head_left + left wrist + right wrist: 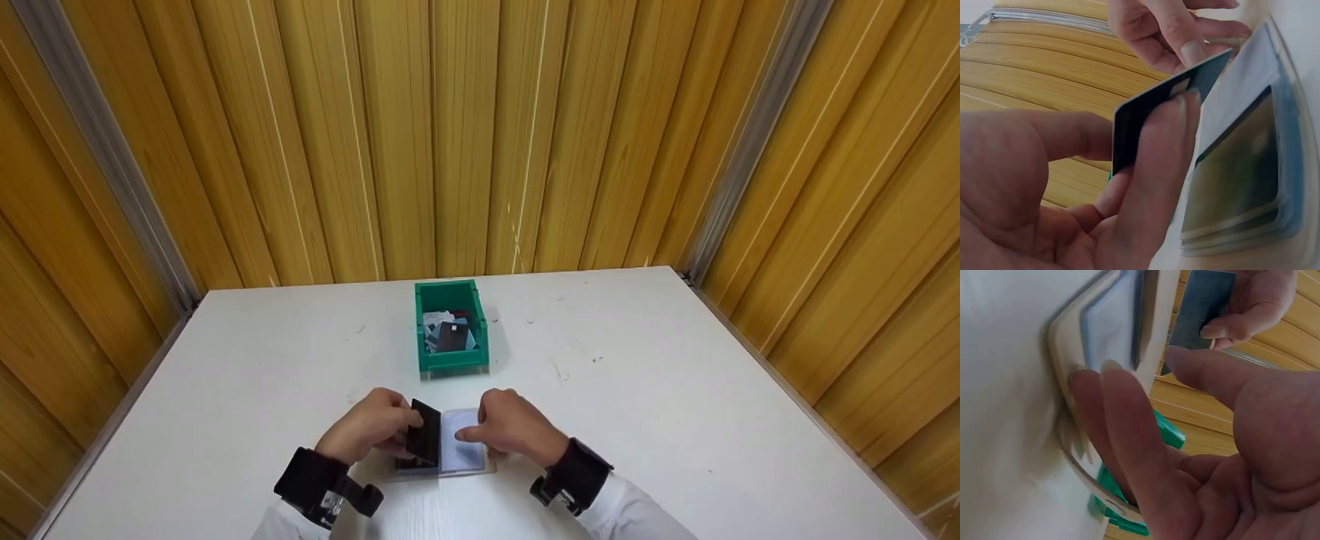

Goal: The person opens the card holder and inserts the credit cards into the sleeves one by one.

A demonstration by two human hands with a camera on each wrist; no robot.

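Observation:
A dark bank card with a chip is tilted up in my left hand, pinched between thumb and fingers. In the left wrist view the card is seen close to its edge, above a card holder with clear sleeves. That card holder lies spread on the table below both hands, a dark card in its left side and a pale sleeve on its right. My right hand is over the right side. Its straight fingers touch the holder's beige edge in the right wrist view, with the thumb extended toward the card.
A green bin stands beyond the hands, holding several loose cards. From the holder a beige strap curves past the right fingers. Wood-patterned panels enclose the white table at the back and sides.

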